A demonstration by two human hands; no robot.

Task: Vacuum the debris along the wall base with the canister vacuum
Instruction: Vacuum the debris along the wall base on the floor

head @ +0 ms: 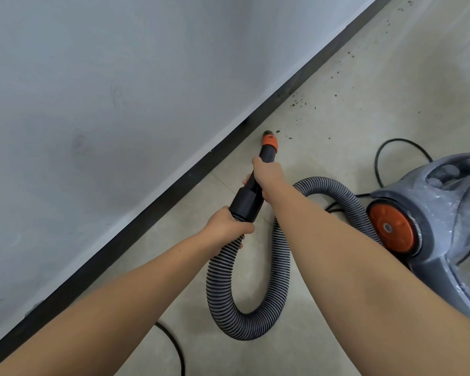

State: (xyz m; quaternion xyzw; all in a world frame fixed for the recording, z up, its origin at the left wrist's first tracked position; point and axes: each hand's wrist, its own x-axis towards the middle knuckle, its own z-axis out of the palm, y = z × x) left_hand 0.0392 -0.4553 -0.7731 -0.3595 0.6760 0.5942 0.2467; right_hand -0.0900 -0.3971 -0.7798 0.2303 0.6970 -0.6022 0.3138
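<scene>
Gripping the black nozzle tube (263,165) from above, right hand (269,176) with fingers wrapped round it just behind the orange collar (270,142). Clasping the ribbed grey hose (229,270) right where it enters the black cuff (246,203), left hand (227,226) curled round it, nearer the body than the right. Both forearms reaching forward, the left from the lower left, the right crossing in front of the hose loop.

Seen from the head camera: nozzle tip (268,132) angled down at the pale tiled floor (337,63), just beside the dark skirting board (174,183) at the foot of the grey-white wall (106,90). Dark crumbs of debris (300,103) scattered ahead of the tip, along the skirting and off toward the upper right, with a speck or two just beside the tip. Hose looping down and round below the hands, then arcing right to the grey canister vacuum (445,213), which sits on the floor right of the right forearm with its orange round cap (391,229) facing the hands. Black power cord (385,153) curling behind the canister; another stretch near the bottom edge, under the left forearm.
</scene>
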